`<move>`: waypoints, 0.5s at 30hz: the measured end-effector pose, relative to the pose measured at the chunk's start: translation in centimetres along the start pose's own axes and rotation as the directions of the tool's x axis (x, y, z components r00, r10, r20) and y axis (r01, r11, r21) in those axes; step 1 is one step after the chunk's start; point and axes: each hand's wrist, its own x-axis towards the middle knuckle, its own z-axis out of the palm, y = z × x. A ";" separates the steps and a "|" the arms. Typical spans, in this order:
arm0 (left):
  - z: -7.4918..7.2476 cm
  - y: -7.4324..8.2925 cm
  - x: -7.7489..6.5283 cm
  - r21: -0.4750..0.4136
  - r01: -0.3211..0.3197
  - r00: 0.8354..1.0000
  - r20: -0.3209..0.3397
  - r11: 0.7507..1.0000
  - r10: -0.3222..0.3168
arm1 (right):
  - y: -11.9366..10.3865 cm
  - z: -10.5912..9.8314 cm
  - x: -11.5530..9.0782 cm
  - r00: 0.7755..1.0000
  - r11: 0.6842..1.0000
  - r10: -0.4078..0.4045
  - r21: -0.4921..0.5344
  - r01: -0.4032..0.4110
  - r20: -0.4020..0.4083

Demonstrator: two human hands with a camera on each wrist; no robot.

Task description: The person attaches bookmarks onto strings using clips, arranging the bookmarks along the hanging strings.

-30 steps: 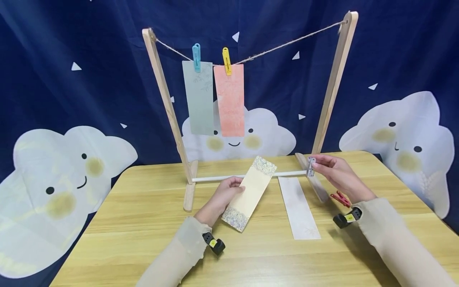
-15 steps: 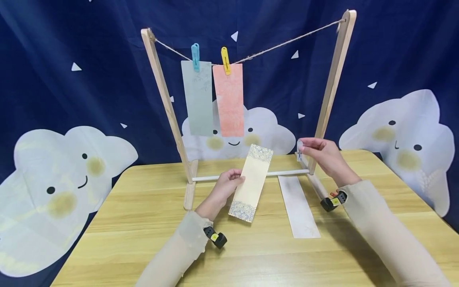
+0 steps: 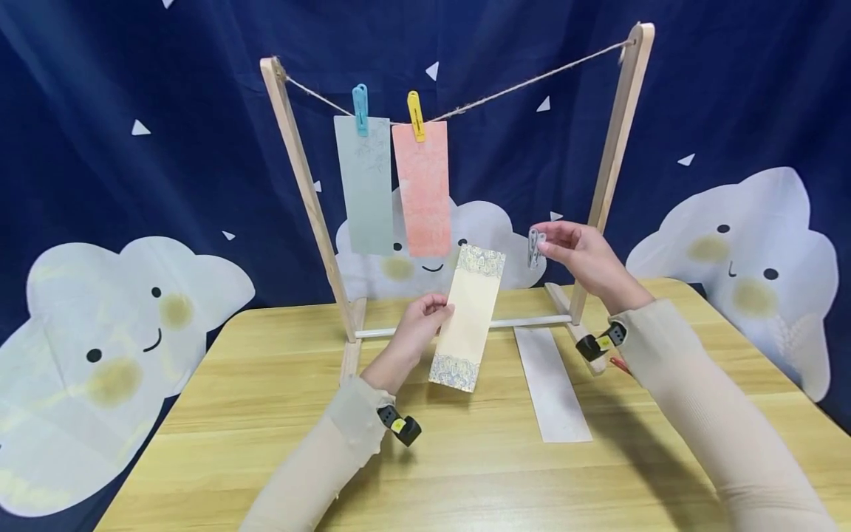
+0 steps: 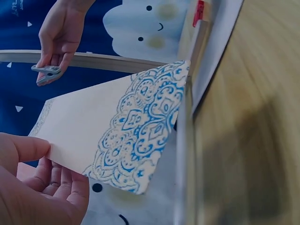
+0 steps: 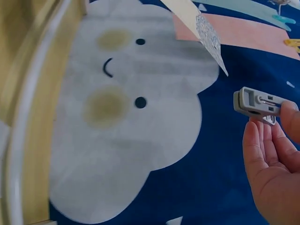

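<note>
My left hand [image 3: 417,331] pinches the left edge of a cream paper card [image 3: 469,314] with blue lace patterns at both ends, held up above the table. In the left wrist view the thumb lies on the card's face. My right hand [image 3: 588,258] pinches a grey clothespin [image 5: 262,104] between thumb and fingers, raised to the right of the card. On the twine [image 3: 532,78] between two wooden posts hang a grey-green card [image 3: 364,192] under a blue clothespin [image 3: 360,109] and a pink card [image 3: 422,196] under a yellow clothespin [image 3: 416,116].
A white card [image 3: 553,388] lies on the wooden table [image 3: 219,443] right of centre. A red clothespin [image 3: 620,365] is partly hidden behind the right wrist. The rack's right post [image 3: 621,133] stands behind the right hand, and a white bar [image 3: 532,321] joins the feet.
My right hand has lifted the grey clothespin up and to the left, away from the right foot of the rack. The left hand has raised the cream card and turned it more upright.
</note>
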 end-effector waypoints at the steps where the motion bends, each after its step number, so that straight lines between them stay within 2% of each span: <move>1: 0.0 0.3 0.0 -0.002 -0.003 1.000 -0.004 1.000 0.003 | -0.3 0.0 0.1 1.000 1.000 -0.002 0.003 0.002 -0.005; 9: 0.0 2.0 0.7 0.012 -0.034 0.999 -0.027 0.999 0.035 | -3.2 -0.1 1.5 0.999 1.000 -0.002 -0.007 0.002 -0.042; 15: -0.1 3.2 1.4 0.012 -0.069 0.997 -0.042 0.998 0.070 | -5.3 0.1 3.1 0.998 0.997 -0.013 0.074 0.018 -0.064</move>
